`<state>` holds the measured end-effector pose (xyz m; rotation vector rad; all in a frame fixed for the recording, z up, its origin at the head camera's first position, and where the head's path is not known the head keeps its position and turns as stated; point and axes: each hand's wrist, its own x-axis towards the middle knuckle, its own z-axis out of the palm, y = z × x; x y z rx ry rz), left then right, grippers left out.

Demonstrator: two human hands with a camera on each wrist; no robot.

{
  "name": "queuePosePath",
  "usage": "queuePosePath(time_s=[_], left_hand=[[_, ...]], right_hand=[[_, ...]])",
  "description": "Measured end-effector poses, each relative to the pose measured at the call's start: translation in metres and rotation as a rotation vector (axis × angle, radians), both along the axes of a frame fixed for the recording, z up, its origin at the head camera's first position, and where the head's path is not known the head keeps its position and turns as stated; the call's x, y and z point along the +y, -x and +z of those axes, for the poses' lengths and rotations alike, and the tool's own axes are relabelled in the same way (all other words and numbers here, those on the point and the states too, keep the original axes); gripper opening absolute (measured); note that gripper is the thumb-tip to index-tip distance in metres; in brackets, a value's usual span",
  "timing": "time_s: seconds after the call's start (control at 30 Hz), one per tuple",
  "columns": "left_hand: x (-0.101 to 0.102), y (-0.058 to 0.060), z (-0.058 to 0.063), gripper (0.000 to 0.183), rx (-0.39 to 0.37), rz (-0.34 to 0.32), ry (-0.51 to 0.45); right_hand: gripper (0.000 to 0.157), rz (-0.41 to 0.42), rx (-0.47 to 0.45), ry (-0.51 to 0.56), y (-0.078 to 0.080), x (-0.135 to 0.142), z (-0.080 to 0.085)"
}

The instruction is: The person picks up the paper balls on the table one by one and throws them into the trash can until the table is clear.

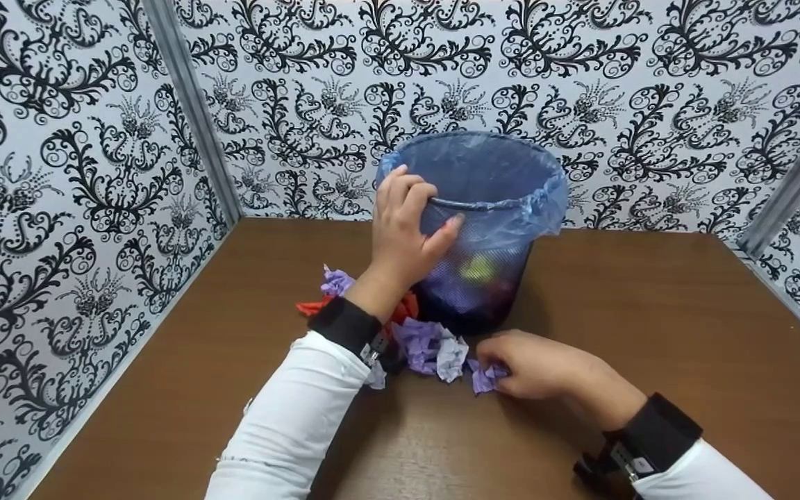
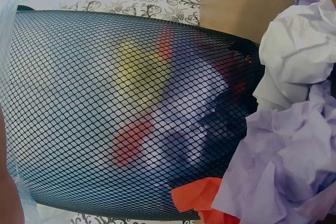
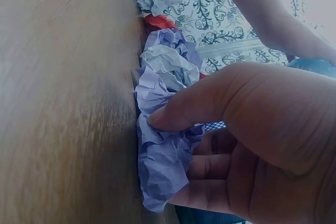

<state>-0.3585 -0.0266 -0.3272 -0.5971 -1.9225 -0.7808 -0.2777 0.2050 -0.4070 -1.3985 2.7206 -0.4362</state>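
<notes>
A black mesh wastebasket (image 1: pixel 473 298) with a blue bag liner (image 1: pixel 504 226) stands upright on the table. My left hand (image 1: pixel 403 226) grips its rim on the near left side, thumb outside. Through the mesh in the left wrist view, yellow, red and pale crumpled paper (image 2: pixel 139 77) shows inside. In front of the basket, my right hand (image 1: pixel 546 364) pinches a crumpled purple paper (image 3: pixel 163 156) between thumb and fingers, low at the tabletop. Just left of it lie a white paper ball (image 1: pixel 451 357) and another purple one (image 1: pixel 417 344).
More crumpled paper lies left of the basket, partly behind my left forearm: a red piece (image 1: pixel 403 309), a purple one (image 1: pixel 336 280) and a whitish one (image 1: pixel 376 376). Patterned wall panels (image 1: pixel 303 104) border the brown table (image 1: pixel 636 305) at the back and sides.
</notes>
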Motion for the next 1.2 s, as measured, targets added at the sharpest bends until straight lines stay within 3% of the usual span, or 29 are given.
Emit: queuePosePath(time_s=[0.33,0.63,0.93,1.2], left_hand=[[0.0,0.001,-0.001,0.046,-0.006,-0.001,0.002],[0.001,0.002,-0.001,0.044,0.035,-0.006,-0.018],[0.003,0.004,0.0,0.045,0.022,-0.013,-0.013],[0.002,0.004,-0.002,0.045,0.026,-0.012,-0.01]], right_hand=[[0.017,-0.003,-0.05,0.01,-0.002,-0.001,0.005],[0.018,0.026,-0.063,0.089,-0.01,-0.001,0.019],[0.022,0.046,-0.084,0.118,-0.02,0.002,0.038],[0.025,0.105,-0.054,0.23,-0.025,0.003,0.067]])
